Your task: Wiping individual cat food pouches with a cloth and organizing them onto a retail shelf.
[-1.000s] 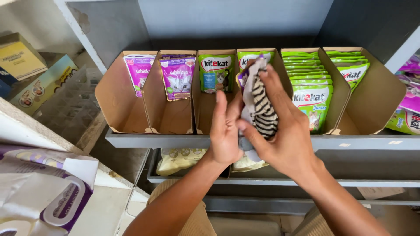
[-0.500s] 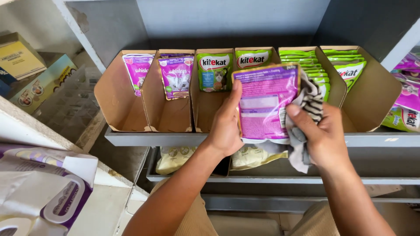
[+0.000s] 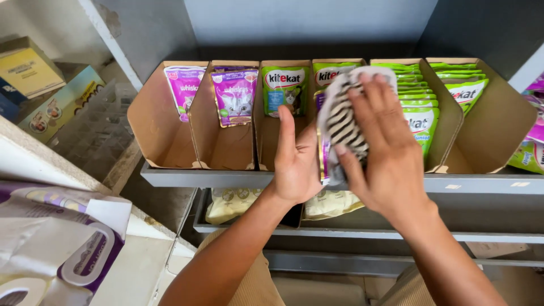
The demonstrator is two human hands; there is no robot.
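While my right hand (image 3: 385,153) presses a striped cloth (image 3: 343,122) flat against a purple pouch (image 3: 323,153), my left hand (image 3: 294,158) grips the pouch's edge, thumb up. Both sit before the cardboard trays (image 3: 221,141) on the grey shelf (image 3: 487,182).

A purple pouch (image 3: 322,153) stands upright at centre, mostly covered by a black-and-white striped cloth (image 3: 343,122) pressed against it.
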